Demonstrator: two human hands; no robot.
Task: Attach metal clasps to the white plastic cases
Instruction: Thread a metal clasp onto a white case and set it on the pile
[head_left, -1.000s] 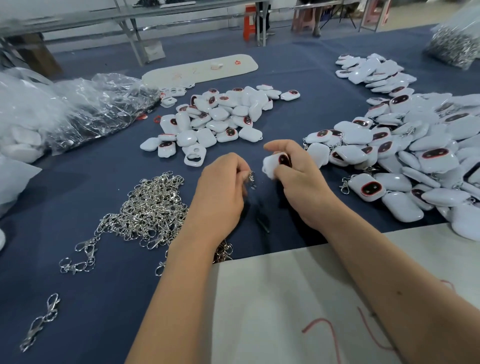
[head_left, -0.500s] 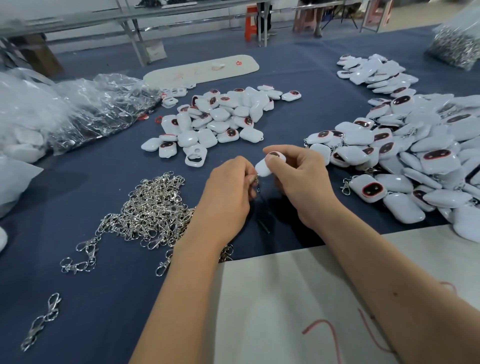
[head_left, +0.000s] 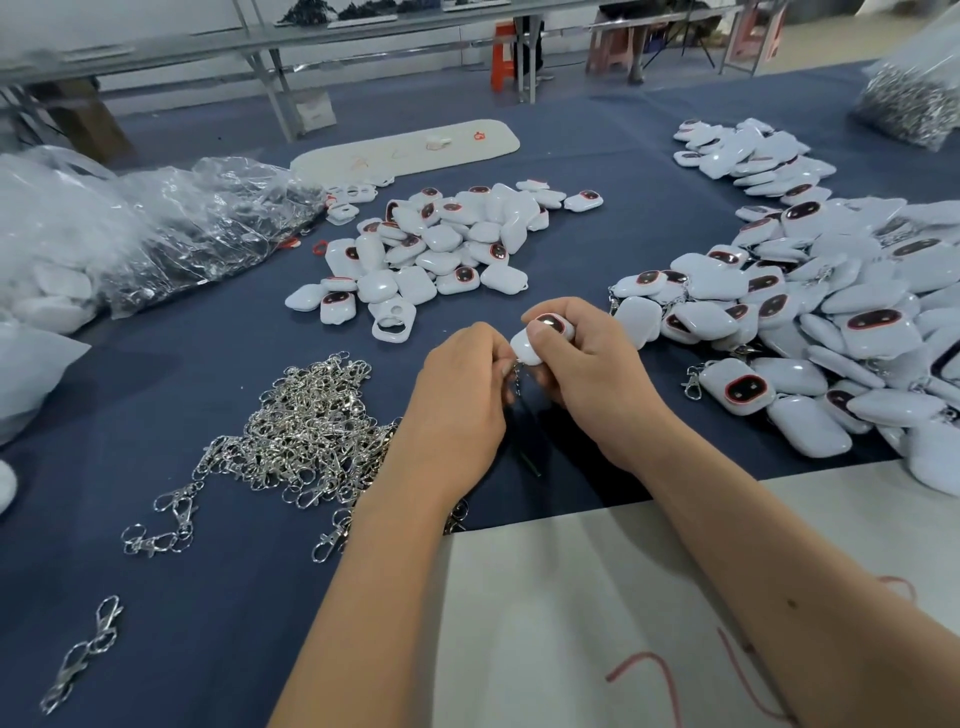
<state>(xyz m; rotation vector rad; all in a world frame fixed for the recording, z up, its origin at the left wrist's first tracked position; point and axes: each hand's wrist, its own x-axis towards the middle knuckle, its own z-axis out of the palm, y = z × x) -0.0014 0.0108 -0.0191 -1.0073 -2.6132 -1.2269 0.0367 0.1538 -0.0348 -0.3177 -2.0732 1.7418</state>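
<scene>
My right hand (head_left: 587, 374) grips a white plastic case (head_left: 540, 338) with a dark red-rimmed oval on its face, thumb across the top. My left hand (head_left: 462, 400) pinches a metal clasp (head_left: 517, 370) right at the case's lower corner; most of the clasp is hidden by my fingers. A heap of silver clasps (head_left: 306, 431) lies left of my hands. A pile of white cases (head_left: 441, 244) sits beyond my hands, and a larger pile of cases (head_left: 831, 312), some with clasps showing, spreads to the right.
The table is covered in blue cloth (head_left: 156, 364). Clear plastic bags (head_left: 156, 228) lie at far left, a bag of metal parts (head_left: 914, 98) at far right. A white board (head_left: 597, 623) lies under my forearms. Two loose clasps (head_left: 83, 654) rest near the left front edge.
My hands came together: the clasp in my left hand now meets the case's corner. The case turned in my right hand, its dark oval now facing up.
</scene>
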